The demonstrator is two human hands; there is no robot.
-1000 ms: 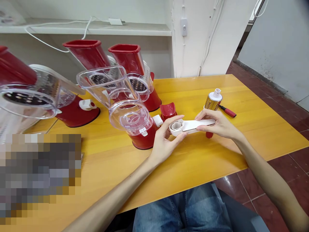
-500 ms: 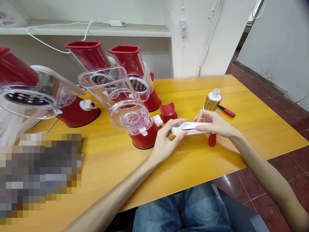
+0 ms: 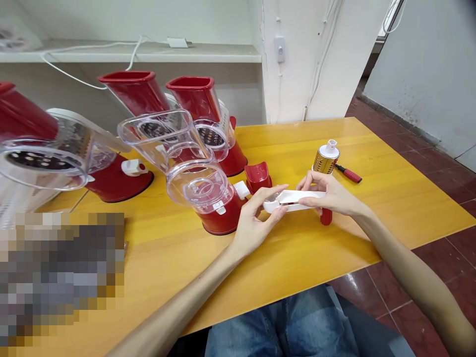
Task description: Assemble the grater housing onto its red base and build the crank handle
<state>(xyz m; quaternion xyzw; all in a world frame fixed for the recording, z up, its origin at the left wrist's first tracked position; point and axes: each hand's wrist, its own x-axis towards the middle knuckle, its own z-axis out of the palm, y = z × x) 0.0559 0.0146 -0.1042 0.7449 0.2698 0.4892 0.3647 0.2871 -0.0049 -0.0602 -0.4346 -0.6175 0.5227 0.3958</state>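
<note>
Both my hands hold a white crank handle with a red knob just above the yellow table. My left hand pinches its round hub end with thumb and fingers. My right hand grips the flat arm near the knob end. Left of the hub stands a red-based rotary grater with a clear chute. Behind my right hand stands a gold drum blade with a white cap.
A small red pusher sits beside the near grater. Three more red graters stand at the back left. A red-handled screwdriver lies by the drum. A blurred patch covers the lower left. A shelf with a white cable runs behind.
The crank handle has tilted flatter and shifted slightly left and down in my hands. The view has dropped a little. Nothing on the table moved.
</note>
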